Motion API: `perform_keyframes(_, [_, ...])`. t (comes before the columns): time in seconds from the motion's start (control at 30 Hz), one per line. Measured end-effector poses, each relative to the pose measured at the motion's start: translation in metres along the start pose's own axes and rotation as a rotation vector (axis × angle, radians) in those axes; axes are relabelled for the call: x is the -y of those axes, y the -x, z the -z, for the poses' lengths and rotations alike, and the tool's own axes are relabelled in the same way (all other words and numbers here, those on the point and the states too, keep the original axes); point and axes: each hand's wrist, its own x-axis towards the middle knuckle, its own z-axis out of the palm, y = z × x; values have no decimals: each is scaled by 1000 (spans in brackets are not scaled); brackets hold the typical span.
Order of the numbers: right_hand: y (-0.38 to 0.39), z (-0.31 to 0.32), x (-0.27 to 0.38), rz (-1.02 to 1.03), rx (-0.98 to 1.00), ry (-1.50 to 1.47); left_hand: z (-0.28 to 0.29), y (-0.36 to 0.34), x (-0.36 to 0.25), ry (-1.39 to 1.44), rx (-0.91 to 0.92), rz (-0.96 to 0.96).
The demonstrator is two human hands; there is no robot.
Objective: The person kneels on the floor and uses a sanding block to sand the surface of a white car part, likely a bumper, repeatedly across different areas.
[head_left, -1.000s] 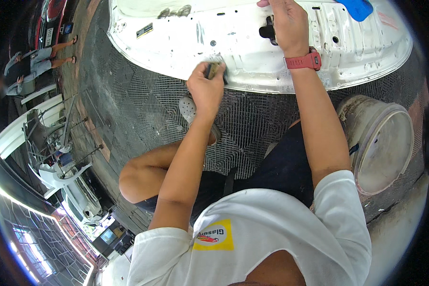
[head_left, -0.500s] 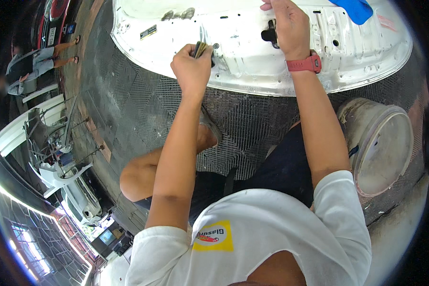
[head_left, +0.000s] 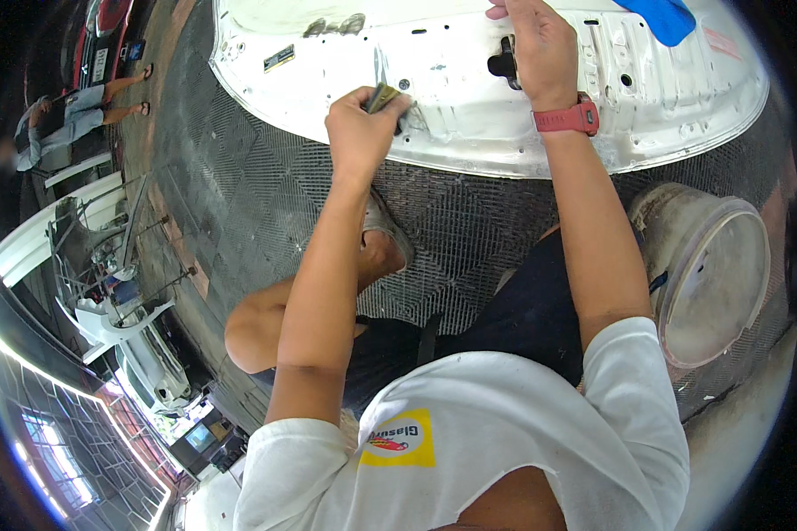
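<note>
My left hand (head_left: 360, 128) pinches a dark, olive-topped pad (head_left: 386, 104) against the lower middle of a white metal panel (head_left: 274, 93), beside a greyish scuffed patch. My right hand (head_left: 545, 57), below a red wristwatch (head_left: 565, 116), lies on the panel just right of a black cutout (head_left: 502, 62), fingers loosely bent and apart at the top, with nothing visible in them. A blue cloth (head_left: 660, 19) lies at the panel's upper right. The panel has small holes, raised ribs and dark smudges.
A translucent bucket (head_left: 708, 283) stands right of my legs on a dark grid mat (head_left: 230, 177). At far left are a person (head_left: 53, 128) in shorts and sandals, a red car (head_left: 97, 31), white body parts on racks (head_left: 102, 323) and a lit ceiling.
My left hand with the pad moved up and left along the panel, then slightly right. My right hand stayed nearly in place. My left foot shifted. The person at left moved slightly.
</note>
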Motion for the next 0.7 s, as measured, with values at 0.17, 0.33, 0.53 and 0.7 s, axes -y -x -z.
perform_keyframes(0.17, [21,-31,-34,135,-191,-12,-14,1,6,155,-25,69])
perform_keyframes(0.33, [11,-23,-11,43,-64,18,-45,45,29,238,-185,2])
perform_keyframes(0.53, [14,-33,-21,14,-151,50,-44,44,27,215,-173,36])
perform_keyframes(0.7, [3,-19,-14,68,-181,23,-47,43,33,183,-217,-35])
